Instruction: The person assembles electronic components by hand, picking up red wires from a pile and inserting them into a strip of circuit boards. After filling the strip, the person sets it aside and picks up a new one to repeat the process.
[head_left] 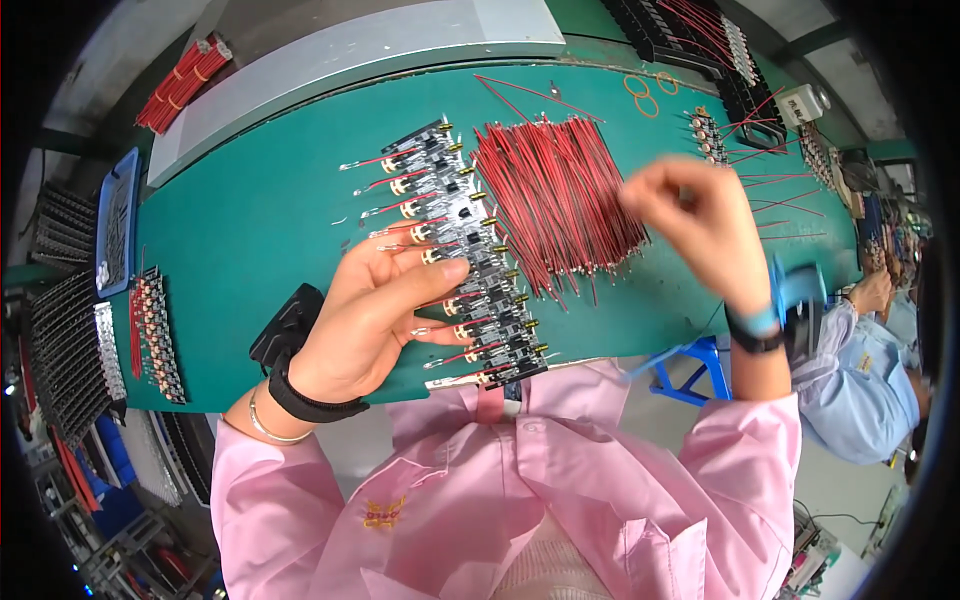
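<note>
My left hand [365, 310] is closed round the middle of a long black strip of small circuit boards [465, 215], tilted above the table. Short red wires [380, 208] stick out from the strip's left side, and small brass-coloured parts line its right side. Beside the strip, a wide heap of thin red and black wires [560, 200] lies on the green mat. My right hand [695, 215] hovers at the heap's right edge, slightly blurred. Its thumb and fingers are pinched together; whatever is between them, if anything, is too small to make out.
The green mat [250, 220] covers the table, with a grey ledge [350, 70] behind. Yellow rubber bands [640, 95] lie beyond the heap. Another wired board strip [155, 335] and a blue tray [118, 220] are at left. A co-worker's hand [872, 292] shows at far right.
</note>
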